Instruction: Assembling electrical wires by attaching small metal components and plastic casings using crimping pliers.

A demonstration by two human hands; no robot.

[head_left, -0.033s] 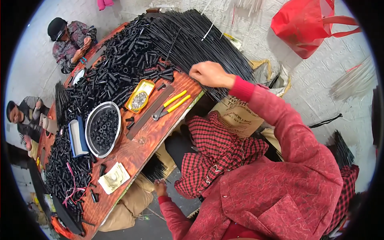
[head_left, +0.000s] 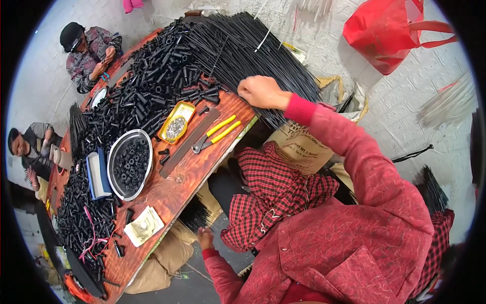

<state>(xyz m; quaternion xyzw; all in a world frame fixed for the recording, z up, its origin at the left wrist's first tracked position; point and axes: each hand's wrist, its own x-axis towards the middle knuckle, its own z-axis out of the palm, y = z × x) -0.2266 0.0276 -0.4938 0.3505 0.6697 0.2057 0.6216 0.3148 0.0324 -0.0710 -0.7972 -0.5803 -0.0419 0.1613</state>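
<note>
White wall (head_left: 392,104) behind reddish wooden table (head_left: 174,190), right hand (head_left: 263,92) near black rods (head_left: 240,48).

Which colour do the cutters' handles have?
The cutters' handles are yellow, seen best in the head view.

From where I stand, I can make out printing on 1 thing: the tan, flat-faced sack (head_left: 302,149) below the person's red, textured-fabric right sleeve (head_left: 349,137). Dark lettering slants across it in several lines, with bigger capitals near the top and smaller letters mixed with figures underneath. The sleeve crowds the uppermost line, and the smallest print blurs.
</note>
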